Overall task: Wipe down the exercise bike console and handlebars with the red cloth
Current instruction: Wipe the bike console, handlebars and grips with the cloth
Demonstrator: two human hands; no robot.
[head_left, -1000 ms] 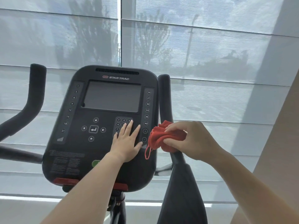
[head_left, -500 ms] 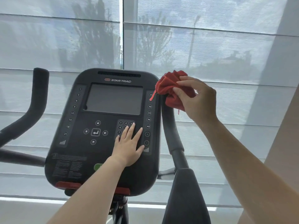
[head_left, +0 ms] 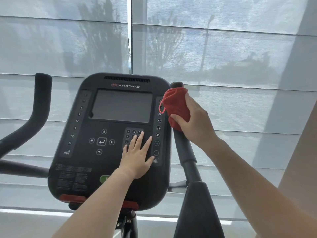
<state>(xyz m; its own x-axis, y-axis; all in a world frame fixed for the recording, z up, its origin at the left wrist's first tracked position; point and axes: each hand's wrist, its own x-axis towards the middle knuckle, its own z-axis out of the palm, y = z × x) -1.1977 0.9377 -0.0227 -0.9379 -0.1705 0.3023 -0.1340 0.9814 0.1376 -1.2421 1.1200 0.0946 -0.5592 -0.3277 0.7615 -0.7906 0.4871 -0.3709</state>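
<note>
The black exercise bike console [head_left: 109,127] faces me, with a dark screen and a keypad. My left hand [head_left: 137,157] rests flat on the keypad, fingers straight. The red cloth [head_left: 176,107] is wrapped around the upper part of the right handlebar [head_left: 186,152]. My right hand [head_left: 195,121] grips the cloth against that bar, just below its tip. A loose red thread hangs over the console's right edge. The left handlebar [head_left: 41,100] rises untouched at the left.
Grey window blinds [head_left: 223,57] fill the background behind the bike. A pale wall [head_left: 298,152] runs along the right side. The bike's padded arm rest [head_left: 197,208] sits at the bottom right, under my right forearm.
My right hand carried the cloth from low on the right handlebar up to its tip, and now has slid a little down again. My left hand has stayed on the keypad.
</note>
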